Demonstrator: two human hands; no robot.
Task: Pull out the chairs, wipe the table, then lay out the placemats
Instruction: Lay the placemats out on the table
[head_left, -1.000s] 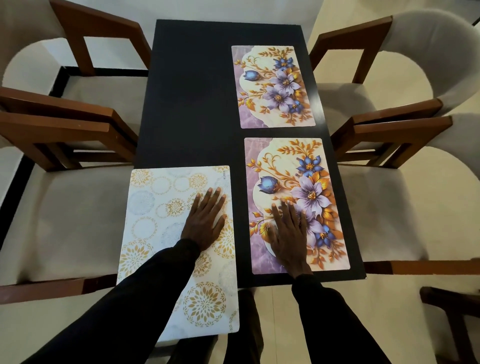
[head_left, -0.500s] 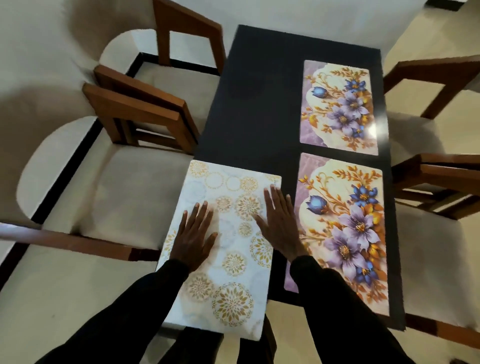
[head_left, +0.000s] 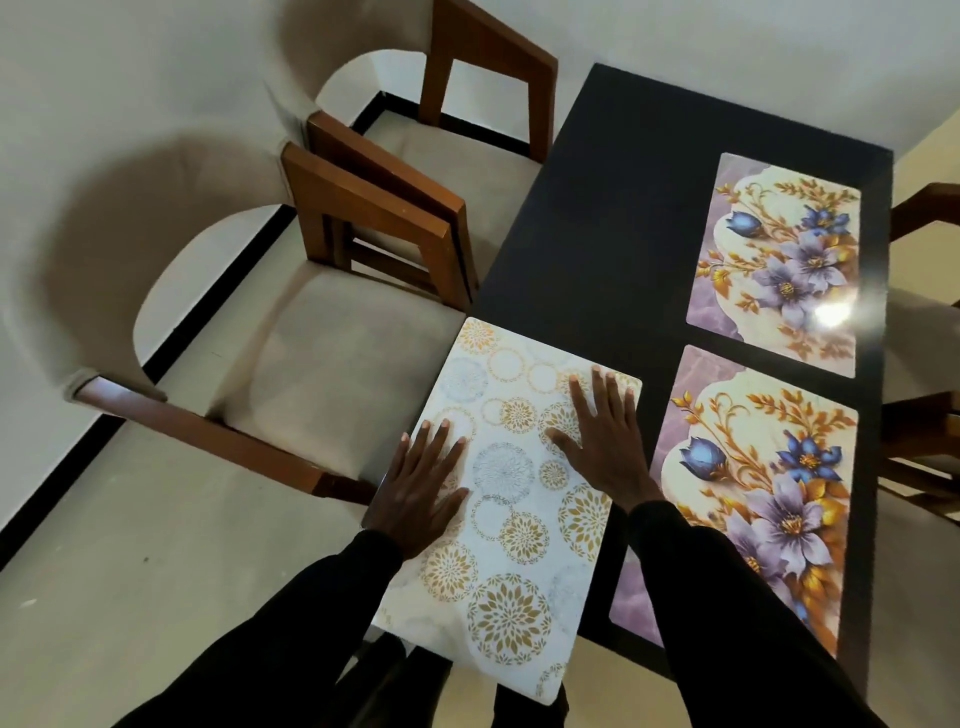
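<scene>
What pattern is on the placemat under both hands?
Gold and grey-blue circular medallions on a white rectangular placemat; head view.

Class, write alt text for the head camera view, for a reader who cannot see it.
The left hand and right hand lie flat on a white gold-patterned placemat that overhangs the near edge of a black table. A near floral placemat and far floral placemat lie along its right side; two beige chairs stand left.

Beige floor, black border stripe
</scene>
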